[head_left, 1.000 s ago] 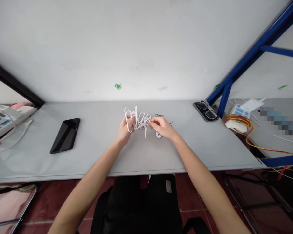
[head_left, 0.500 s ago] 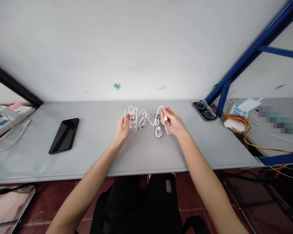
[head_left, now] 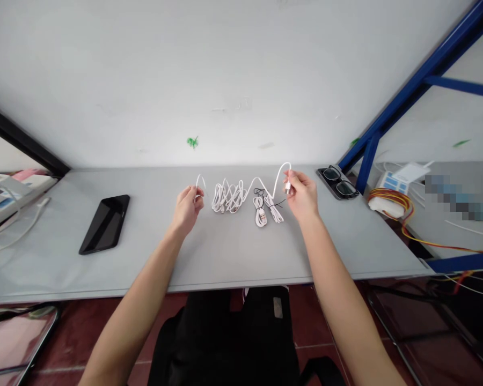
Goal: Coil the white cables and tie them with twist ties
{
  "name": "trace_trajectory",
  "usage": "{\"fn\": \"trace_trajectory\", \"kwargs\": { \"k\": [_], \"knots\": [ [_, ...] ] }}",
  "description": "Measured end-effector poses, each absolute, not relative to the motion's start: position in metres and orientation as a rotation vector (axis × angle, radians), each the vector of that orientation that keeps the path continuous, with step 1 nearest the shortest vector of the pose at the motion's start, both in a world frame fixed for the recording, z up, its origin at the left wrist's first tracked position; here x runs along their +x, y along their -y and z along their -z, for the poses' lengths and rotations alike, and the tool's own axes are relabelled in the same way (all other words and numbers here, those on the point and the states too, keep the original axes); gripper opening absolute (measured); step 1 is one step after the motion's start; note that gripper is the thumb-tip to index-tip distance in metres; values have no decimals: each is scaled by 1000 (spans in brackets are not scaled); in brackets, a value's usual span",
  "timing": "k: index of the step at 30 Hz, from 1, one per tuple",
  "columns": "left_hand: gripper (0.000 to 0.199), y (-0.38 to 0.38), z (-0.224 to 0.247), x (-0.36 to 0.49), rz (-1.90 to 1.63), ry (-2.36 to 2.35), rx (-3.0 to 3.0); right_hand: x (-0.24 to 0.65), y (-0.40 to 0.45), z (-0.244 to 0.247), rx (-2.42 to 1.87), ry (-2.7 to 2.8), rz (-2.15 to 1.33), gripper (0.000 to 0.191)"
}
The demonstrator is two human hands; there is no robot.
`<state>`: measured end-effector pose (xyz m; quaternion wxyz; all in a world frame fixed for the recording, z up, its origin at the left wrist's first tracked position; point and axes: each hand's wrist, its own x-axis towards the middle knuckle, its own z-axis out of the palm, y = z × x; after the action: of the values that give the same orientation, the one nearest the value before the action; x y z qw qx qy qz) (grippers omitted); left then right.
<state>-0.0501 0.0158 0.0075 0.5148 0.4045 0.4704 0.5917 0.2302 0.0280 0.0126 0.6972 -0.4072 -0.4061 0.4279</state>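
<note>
A loosely coiled white USB cable (head_left: 230, 197) lies on the grey table between my hands. My right hand (head_left: 301, 194) is closed on this cable just by its plug, which points down below the fingers. From there the cord arches up and runs left into the loose coils. My left hand (head_left: 188, 208) pinches a white cord that bends over the fingertips; its far end is hidden. Beside my right hand lie two bundled white cables, one with its plug showing (head_left: 260, 212) and one with a black tie (head_left: 275, 209) around it.
A black phone-like device (head_left: 105, 224) lies at left. Glasses (head_left: 340, 181) rest on a dark flat object at the back right. Beyond the blue frame (head_left: 370, 158), a power strip (head_left: 394, 185) sits with red and yellow wires. A white cable (head_left: 26, 231) crosses the table's left end.
My hands have moved apart, left hand to the left and right hand to the right. The cord to the right hand is stretched longer, and the coils now rest on the table.
</note>
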Motion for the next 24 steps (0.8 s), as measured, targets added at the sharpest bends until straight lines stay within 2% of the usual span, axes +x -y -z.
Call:
{"fn": "trace_trajectory", "kwargs": {
  "k": [11, 19, 24],
  "knots": [
    [32, -20, -11, -63, -1566, -1083, 1025, 242, -31, -12, -950, 973, -728, 30],
    [35, -27, -19, -78, -1884, -1148, 998, 263, -35, -18, -1105, 1039, -416, 23],
    [37, -30, -23, -86, -2092, -1165, 958, 285, -43, -21, -1101, 884, -248, 22]
  ]
}}
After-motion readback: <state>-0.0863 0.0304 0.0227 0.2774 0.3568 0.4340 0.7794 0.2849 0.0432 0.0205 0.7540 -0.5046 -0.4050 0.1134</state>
